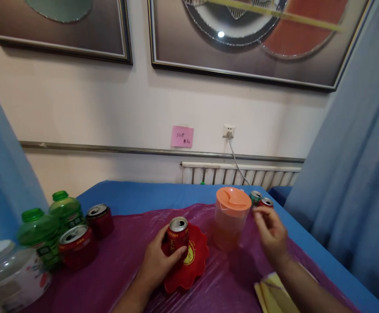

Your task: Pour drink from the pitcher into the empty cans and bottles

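Observation:
My left hand [158, 256] is wrapped round an opened red drink can [178, 237], which stands upright over a red scalloped dish [197, 261] with a yellow emblem. Just right of it is a clear plastic pitcher [228, 232] with an orange lid [233, 200] and some amber liquid low inside. Beyond the pitcher's right side, my right hand [270, 232] is raised with loosely bent fingers and nothing visible in them. Close behind its fingertips stand a green can [255, 198] and another red can [267, 203].
At the left are two red cans [78, 248], green-capped bottles [39, 232] and a white-lidded jar [13, 278]. A folded yellow cloth or paper [276, 295] lies under my right forearm. Purple plastic sheeting [127, 243] covers part of the blue table. A radiator [209, 174] is behind.

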A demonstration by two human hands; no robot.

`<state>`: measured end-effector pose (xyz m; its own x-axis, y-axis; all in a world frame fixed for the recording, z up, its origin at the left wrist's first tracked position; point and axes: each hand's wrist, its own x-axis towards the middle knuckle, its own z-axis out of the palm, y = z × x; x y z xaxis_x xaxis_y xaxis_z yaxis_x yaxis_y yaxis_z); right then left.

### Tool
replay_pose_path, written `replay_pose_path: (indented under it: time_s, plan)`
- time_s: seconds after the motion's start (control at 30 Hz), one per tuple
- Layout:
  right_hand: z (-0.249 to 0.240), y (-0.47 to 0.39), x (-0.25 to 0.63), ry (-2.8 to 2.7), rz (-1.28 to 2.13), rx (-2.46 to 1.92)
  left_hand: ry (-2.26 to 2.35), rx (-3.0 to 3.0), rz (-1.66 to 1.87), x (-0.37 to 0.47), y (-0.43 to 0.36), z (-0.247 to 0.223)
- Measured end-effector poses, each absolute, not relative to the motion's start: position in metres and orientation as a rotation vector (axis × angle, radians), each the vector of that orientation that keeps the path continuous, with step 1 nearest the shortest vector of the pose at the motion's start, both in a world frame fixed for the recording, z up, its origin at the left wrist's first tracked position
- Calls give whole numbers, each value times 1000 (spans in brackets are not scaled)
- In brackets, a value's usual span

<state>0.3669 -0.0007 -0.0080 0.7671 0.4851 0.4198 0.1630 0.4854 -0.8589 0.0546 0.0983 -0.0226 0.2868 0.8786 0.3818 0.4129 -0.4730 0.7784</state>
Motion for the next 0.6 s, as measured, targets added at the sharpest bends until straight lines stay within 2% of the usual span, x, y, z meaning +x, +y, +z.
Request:
replay_pose_path:
  time_s: [0.1,0.23,0.43,0.6]
  plan:
    - [-19,-20,304,-1224,345,-1100,1146,2079,1129,54,99,-26]
    - [-35,-8,248,-1362,420,-1130,1101,2159,1172,55,100,-29]
    - [-56,12,238,-1414,384,-1141,884,2256,1064,56,98,-33]
    - [-71,14,243,-1469,429,-1123,900,2285,1045,56,107,-51]
